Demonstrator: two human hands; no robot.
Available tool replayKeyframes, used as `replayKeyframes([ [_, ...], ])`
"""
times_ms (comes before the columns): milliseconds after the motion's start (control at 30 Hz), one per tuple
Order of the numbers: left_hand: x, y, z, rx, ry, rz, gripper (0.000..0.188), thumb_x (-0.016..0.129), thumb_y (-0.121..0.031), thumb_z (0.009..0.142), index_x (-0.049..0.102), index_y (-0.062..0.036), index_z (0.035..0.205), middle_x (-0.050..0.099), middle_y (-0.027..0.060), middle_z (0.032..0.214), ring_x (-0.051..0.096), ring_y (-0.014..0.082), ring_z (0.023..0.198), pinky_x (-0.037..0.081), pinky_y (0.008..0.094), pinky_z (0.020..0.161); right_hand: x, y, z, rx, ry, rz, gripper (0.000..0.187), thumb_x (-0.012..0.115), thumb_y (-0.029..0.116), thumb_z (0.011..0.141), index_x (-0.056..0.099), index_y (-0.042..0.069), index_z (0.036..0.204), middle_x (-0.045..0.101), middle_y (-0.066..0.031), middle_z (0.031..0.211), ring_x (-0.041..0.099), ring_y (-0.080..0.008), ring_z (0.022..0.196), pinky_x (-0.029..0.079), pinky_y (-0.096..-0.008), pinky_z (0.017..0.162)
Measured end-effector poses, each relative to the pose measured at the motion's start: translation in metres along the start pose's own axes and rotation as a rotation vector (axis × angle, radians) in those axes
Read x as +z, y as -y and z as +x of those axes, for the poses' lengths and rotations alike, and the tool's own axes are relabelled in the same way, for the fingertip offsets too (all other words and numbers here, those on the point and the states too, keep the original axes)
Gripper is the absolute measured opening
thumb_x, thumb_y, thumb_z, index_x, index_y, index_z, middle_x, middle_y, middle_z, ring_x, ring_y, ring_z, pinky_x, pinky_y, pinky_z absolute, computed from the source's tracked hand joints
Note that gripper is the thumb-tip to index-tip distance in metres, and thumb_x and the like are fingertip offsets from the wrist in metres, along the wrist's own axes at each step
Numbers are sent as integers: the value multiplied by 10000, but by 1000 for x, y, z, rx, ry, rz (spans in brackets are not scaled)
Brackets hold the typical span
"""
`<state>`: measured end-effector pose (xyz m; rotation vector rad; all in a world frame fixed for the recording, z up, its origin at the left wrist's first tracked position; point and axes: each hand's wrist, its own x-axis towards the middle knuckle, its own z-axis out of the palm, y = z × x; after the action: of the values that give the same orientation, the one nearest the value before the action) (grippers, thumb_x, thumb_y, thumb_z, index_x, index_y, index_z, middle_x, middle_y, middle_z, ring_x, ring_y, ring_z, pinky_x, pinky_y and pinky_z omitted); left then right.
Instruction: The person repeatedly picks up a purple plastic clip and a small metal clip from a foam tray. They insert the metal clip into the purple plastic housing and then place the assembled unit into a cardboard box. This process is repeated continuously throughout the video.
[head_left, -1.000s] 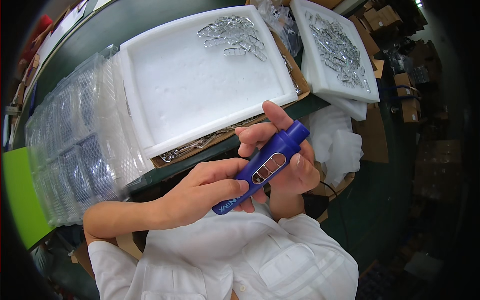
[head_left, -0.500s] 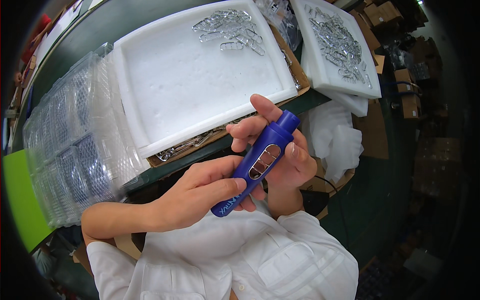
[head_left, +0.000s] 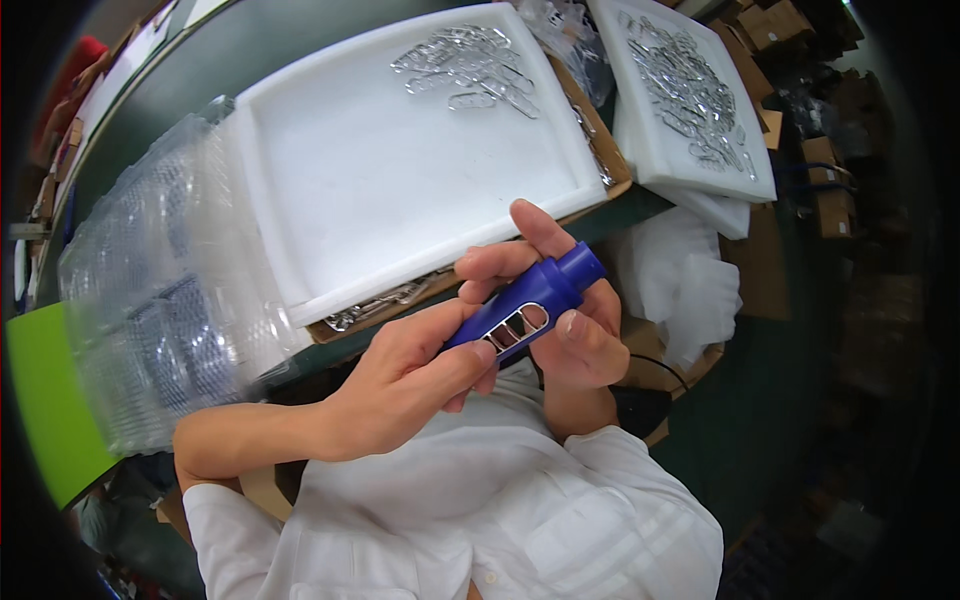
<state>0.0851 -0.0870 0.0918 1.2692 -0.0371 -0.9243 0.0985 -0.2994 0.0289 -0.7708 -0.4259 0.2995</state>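
The blue tube [head_left: 535, 290] is held near the counter [head_left: 290, 35], on the near side of the white foam tray [head_left: 400, 160]. It is smooth and cylindrical, stepped to a narrower far end, with a shiny metal frame [head_left: 513, 331] on its side. Left hand [head_left: 405, 375]: grip clenched on the tube's near end. Right hand [head_left: 580, 350]: fingers spread around the far end; grip cannot be determined. Thin looped metal pieces [head_left: 465, 65] lie on the tray. The tube's near tip and underside are hidden; ribbed clear plastic packs [head_left: 180, 270] at left appear blurred.
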Motion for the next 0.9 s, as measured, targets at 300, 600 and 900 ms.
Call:
replayKeyframes([
  [300, -81, -65, 8, 320, -443, 104, 407, 573, -377, 999, 625, 1, 1138, 644, 42, 850, 573, 80, 638, 478, 232, 546, -16, -5, 9, -243, -253, -342, 949, 645, 482, 980, 279, -144, 1592, 579, -358, 1404, 628, -362, 1232, 454, -463, 1085],
  [600, -450, -151, 34, 354, -1087, 91, 525, 604, -381, 1044, 574, 46, 1349, 715, 178, 1228, 704, 226, 1124, 575, 358, 914, -33, 2, 27, -241, -329, -677, 671, 617, 176, 1028, 356, -61, 1598, 664, -268, 1320, 665, -304, 1168, 469, -431, 1068],
  [900, -294, -54, -166, 652, -1334, 701, 464, 552, -299, 1088, 561, -94, 1504, 601, 67, 1497, 594, 191, 1325, 425, 380, 1113, -86, 28, 99, -389, -342, -1962, 235, 685, 20, 929, 724, 14, 1161, 755, -111, 1103, 707, -314, 983, 565, -427, 877],
])
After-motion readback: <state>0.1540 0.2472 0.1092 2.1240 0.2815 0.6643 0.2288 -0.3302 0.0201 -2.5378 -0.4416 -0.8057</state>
